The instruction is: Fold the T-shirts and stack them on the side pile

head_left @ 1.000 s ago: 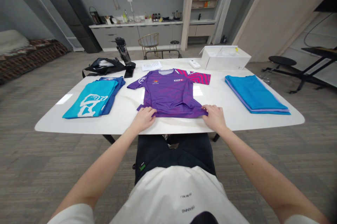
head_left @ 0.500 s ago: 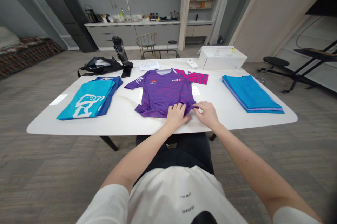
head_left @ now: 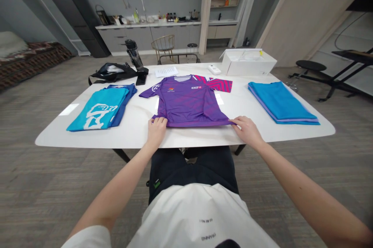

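A purple T-shirt with a pink-striped sleeve lies front up on the white table, its collar at the far side and its hem towards me. My left hand has its fingers closed on the hem's left corner. At the hem's right corner, my right hand pinches the fabric between thumb and fingers. The hem runs nearly straight between the two hands, with light creases above it.
Folded blue and turquoise shirts lie at the left, and a folded blue and lilac stack at the right. Farther back are a black bag, a bottle, a phone, a paper sheet and a white box.
My left hand has moved left to the hem's left corner and my right hand has moved right. The bunched hem is now spread out straight between them.
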`<action>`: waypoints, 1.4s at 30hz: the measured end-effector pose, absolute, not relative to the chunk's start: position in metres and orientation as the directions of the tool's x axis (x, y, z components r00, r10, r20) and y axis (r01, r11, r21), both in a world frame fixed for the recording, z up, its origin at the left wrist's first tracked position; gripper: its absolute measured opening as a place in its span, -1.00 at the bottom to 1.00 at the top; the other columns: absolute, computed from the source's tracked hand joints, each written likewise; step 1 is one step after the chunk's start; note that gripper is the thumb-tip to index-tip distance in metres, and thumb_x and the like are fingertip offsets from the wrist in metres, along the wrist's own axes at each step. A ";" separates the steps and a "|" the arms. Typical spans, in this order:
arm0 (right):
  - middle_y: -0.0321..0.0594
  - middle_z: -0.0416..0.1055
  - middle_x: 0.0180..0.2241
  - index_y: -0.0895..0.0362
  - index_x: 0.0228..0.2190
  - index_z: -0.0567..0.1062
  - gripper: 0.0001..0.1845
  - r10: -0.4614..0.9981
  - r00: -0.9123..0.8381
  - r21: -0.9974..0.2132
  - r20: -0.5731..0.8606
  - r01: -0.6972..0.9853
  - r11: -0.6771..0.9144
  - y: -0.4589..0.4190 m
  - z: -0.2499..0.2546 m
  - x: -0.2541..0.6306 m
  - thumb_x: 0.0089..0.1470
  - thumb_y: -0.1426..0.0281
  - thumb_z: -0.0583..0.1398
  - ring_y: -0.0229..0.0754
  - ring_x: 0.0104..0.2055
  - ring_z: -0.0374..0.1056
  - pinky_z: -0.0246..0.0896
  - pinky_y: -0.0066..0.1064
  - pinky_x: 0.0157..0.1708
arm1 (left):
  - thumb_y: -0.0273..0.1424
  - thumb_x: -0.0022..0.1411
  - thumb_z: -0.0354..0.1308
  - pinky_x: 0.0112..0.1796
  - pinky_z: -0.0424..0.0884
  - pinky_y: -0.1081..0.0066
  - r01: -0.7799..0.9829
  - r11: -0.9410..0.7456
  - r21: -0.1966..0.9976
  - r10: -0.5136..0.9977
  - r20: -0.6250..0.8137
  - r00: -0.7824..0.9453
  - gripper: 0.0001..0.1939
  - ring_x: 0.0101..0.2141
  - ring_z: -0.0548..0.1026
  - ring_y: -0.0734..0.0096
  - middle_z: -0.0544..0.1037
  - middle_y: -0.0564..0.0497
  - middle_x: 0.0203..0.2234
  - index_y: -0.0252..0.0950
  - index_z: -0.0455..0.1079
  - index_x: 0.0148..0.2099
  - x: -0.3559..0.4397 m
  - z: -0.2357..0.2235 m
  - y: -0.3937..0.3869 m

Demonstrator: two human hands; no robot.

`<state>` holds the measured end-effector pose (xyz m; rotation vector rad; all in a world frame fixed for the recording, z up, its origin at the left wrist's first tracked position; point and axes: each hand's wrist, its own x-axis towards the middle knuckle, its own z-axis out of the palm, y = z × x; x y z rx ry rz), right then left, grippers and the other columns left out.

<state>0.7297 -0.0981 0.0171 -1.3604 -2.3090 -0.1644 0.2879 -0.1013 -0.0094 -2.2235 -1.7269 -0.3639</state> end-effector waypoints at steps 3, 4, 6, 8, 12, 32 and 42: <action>-0.08 0.51 -0.18 0.18 -0.01 0.61 -0.65 0.804 -0.448 -0.111 0.390 0.845 0.524 -0.101 0.010 0.740 0.33 0.40 0.09 -0.01 -0.14 0.38 0.22 -0.19 -0.14 | -0.54 0.41 -0.05 -0.01 0.21 0.03 0.976 -0.190 -0.106 0.885 0.411 0.217 -0.72 -0.08 0.45 0.06 0.56 -0.16 -0.13 -0.32 0.45 0.02 0.251 -0.003 -0.101; -0.08 0.51 -0.17 0.18 -0.01 0.61 -0.64 0.806 -0.453 -0.105 0.381 0.845 0.525 -0.102 0.010 0.742 0.32 0.42 0.08 -0.01 -0.13 0.38 0.22 -0.19 -0.13 | -0.53 0.41 -0.04 0.00 0.22 0.03 0.976 -0.186 -0.112 0.874 0.435 0.216 -0.72 -0.09 0.45 0.06 0.56 -0.15 -0.12 -0.32 0.45 0.03 0.242 -0.001 -0.101; -0.07 0.51 -0.17 0.19 -0.02 0.61 -0.63 0.811 -0.450 -0.093 0.375 0.852 0.516 -0.103 0.010 0.744 0.28 0.46 0.07 0.00 -0.13 0.38 0.22 -0.18 -0.13 | -0.52 0.42 -0.02 0.03 0.24 0.06 0.974 -0.197 -0.111 0.836 0.499 0.226 -0.74 -0.10 0.45 0.08 0.56 -0.15 -0.13 -0.32 0.47 0.01 0.229 0.004 -0.103; -0.07 0.51 -0.17 0.18 -0.05 0.61 -0.64 0.819 -0.434 -0.084 0.375 0.864 0.496 -0.104 0.011 0.744 0.26 0.48 0.07 0.01 -0.12 0.38 0.21 -0.18 -0.13 | -0.52 0.41 -0.02 0.05 0.27 0.12 0.967 -0.235 -0.097 0.787 0.565 0.247 -0.75 -0.11 0.45 0.12 0.56 -0.15 -0.15 -0.34 0.49 -0.05 0.220 0.010 -0.107; -0.10 0.52 -0.19 0.17 -0.18 0.60 -0.72 0.836 -0.448 -0.075 0.317 0.867 0.493 -0.108 0.015 0.742 0.20 0.49 0.10 -0.01 -0.12 0.37 0.18 -0.20 -0.12 | -0.53 0.39 -0.02 -0.08 0.33 0.20 0.915 -0.395 -0.087 0.750 0.544 0.375 -0.76 -0.18 0.47 0.17 0.57 -0.10 -0.23 -0.30 0.49 -0.18 0.208 0.022 -0.123; -0.06 0.44 -0.02 0.13 0.05 0.50 -0.67 0.918 -0.355 -0.234 0.179 0.891 0.390 -0.019 0.011 0.645 0.33 0.30 0.14 -0.03 0.02 0.39 0.26 -0.27 0.03 | -0.36 0.40 0.04 0.01 0.38 0.22 0.915 -0.395 0.080 0.906 0.199 0.373 -0.68 -0.02 0.46 0.18 0.48 -0.13 0.05 -0.26 0.41 0.14 0.289 0.008 -0.046; -0.11 0.50 -0.18 0.10 -0.14 0.54 -0.78 0.974 -0.212 -0.032 0.086 0.976 0.215 0.026 0.008 0.673 0.24 0.36 0.13 -0.02 -0.16 0.42 0.23 -0.28 -0.24 | -0.18 0.48 -0.06 -0.09 0.38 0.20 0.977 -0.215 0.017 0.955 0.212 0.206 -0.64 -0.10 0.49 0.14 0.54 -0.12 -0.10 -0.27 0.45 0.03 0.261 0.000 -0.015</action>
